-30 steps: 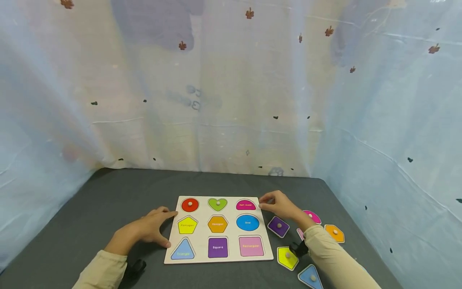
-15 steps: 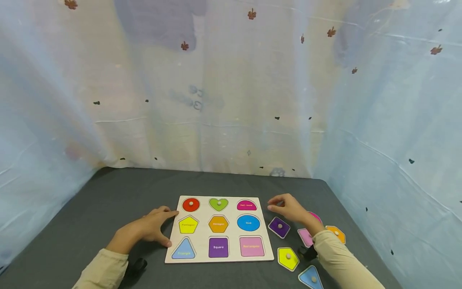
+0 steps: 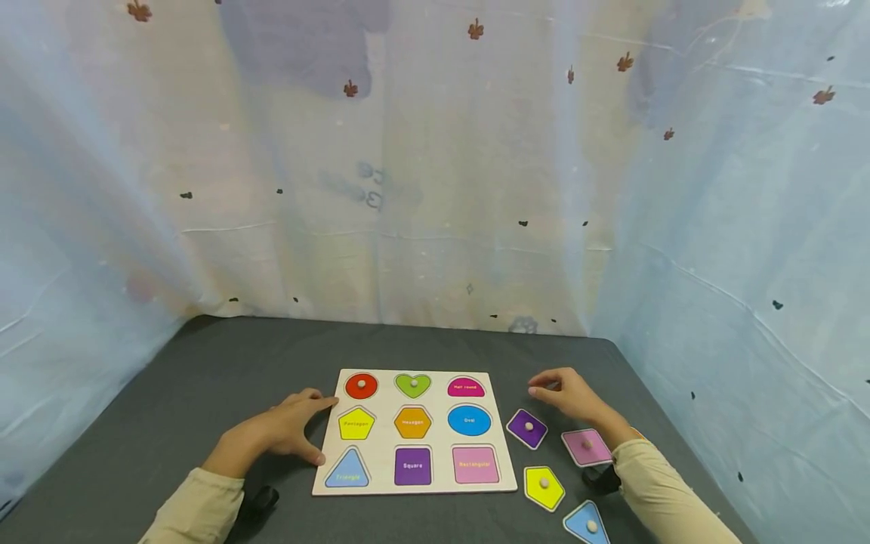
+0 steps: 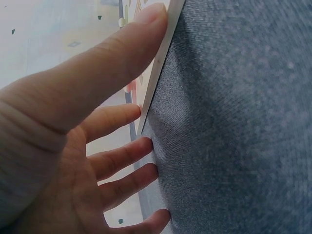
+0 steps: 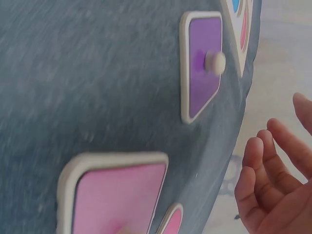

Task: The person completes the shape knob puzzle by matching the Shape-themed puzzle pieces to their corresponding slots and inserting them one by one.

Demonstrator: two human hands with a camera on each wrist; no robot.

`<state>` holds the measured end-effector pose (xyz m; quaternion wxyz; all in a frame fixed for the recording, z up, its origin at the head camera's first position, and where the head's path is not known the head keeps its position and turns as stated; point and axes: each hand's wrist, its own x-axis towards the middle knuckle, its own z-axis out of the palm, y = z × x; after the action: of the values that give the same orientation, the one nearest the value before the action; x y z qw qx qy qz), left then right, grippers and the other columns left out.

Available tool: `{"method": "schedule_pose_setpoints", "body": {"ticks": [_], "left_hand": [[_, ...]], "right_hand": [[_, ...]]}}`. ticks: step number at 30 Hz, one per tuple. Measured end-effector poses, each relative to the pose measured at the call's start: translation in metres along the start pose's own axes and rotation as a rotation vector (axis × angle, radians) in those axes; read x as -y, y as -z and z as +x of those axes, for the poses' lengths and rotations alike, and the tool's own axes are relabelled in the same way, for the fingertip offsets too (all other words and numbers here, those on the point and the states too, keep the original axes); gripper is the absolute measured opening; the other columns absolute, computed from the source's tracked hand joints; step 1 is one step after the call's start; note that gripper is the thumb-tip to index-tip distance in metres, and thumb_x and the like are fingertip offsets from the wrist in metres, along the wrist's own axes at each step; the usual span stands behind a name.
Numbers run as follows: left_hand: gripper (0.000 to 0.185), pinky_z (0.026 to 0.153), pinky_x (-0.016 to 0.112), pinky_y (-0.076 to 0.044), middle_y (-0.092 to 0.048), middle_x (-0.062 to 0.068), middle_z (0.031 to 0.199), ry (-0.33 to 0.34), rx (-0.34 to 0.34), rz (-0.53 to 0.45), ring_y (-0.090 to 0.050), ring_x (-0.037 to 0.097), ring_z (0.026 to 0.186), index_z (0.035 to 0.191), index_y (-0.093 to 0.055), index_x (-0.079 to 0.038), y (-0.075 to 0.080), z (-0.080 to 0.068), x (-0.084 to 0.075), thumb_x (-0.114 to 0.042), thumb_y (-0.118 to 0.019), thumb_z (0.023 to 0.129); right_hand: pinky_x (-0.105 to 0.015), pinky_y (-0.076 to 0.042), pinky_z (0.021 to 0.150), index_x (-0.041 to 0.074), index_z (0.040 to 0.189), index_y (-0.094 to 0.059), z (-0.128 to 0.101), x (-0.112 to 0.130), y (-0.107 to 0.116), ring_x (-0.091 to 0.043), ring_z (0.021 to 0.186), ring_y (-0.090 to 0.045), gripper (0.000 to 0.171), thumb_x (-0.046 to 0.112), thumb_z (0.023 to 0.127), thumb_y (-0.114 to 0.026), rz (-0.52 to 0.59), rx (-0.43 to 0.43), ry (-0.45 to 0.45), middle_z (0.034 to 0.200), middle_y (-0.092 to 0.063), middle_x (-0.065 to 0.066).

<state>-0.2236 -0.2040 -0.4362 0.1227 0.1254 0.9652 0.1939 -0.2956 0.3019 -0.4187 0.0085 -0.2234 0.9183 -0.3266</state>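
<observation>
A white wooden shape puzzle board (image 3: 381,453) lies on the dark grey cloth. A red circle piece (image 3: 354,389) and a green heart piece (image 3: 406,388), both knobbed, sit in its far row; the other places show printed shapes with words. My left hand (image 3: 282,431) touches the board's left edge with thumb and forefinger, fingers spread and fairly straight. Right of the board, my right hand (image 3: 574,394) hovers with loosely bent fingers and holds nothing. Nearest to it are a purple square piece (image 3: 523,434) and a pink rectangle piece (image 3: 578,449).
A yellow pentagon piece (image 3: 540,495) and a blue triangle piece (image 3: 582,521) lie toward the near right. My right forearm mostly hides an orange piece (image 3: 638,433). Another pink piece (image 5: 172,223) shows in the right wrist view. A pale curtain (image 3: 435,264) hangs behind the table.
My right hand has moved right, away from the board's far right corner. The pink rectangle piece has come into fuller view, while the half-round and orange pieces became covered. My left hand stays put.
</observation>
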Motion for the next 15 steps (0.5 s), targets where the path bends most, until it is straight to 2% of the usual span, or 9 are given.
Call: {"method": "schedule_pose_setpoints", "body": {"ticks": [5,7,12,15], "left_hand": [[0.101,0.104,0.076,-0.034,-0.046,0.02,0.147,-0.004,-0.006,0.006,-0.046,0.041,0.131,0.15,-0.048,-0.011,0.0,0.001,0.0,-0.034,-0.096,0.064],[0.101,0.104,0.076,-0.034,-0.046,0.02,0.147,-0.006,-0.008,0.007,-0.047,0.041,0.13,0.15,-0.048,-0.011,0.0,0.001,0.0,-0.034,-0.096,0.064],[0.101,0.104,0.074,-0.036,-0.046,0.02,0.147,-0.012,-0.001,0.009,-0.047,0.041,0.13,0.15,-0.048,-0.011,0.001,0.001,-0.001,-0.034,-0.096,0.064],[0.101,0.103,0.072,-0.039,-0.046,0.02,0.147,-0.006,0.002,0.006,-0.047,0.039,0.129,0.15,-0.048,-0.011,0.002,0.0,-0.002,-0.034,-0.096,0.064]], "right_hand": [[-0.025,-0.055,0.064,-0.009,0.119,-0.068,-0.007,-0.009,0.009,-0.032,0.083,-0.069,0.036,0.02,0.097,-0.067,0.018,-0.012,-0.022,0.108,-0.072,-0.023],[-0.025,-0.055,0.063,-0.008,0.118,-0.069,-0.01,-0.012,0.011,-0.029,0.083,-0.069,0.035,0.02,0.097,-0.067,0.009,-0.025,-0.032,0.108,-0.072,-0.022],[-0.022,-0.054,0.07,-0.008,0.116,-0.07,-0.02,-0.019,0.016,-0.02,0.087,-0.068,0.034,0.02,0.097,-0.067,-0.035,-0.061,-0.022,0.108,-0.073,-0.021],[-0.021,-0.054,0.07,-0.008,0.116,-0.07,-0.026,-0.023,0.019,-0.017,0.087,-0.065,0.033,0.02,0.097,-0.067,-0.03,-0.072,-0.058,0.109,-0.073,-0.02]]}}
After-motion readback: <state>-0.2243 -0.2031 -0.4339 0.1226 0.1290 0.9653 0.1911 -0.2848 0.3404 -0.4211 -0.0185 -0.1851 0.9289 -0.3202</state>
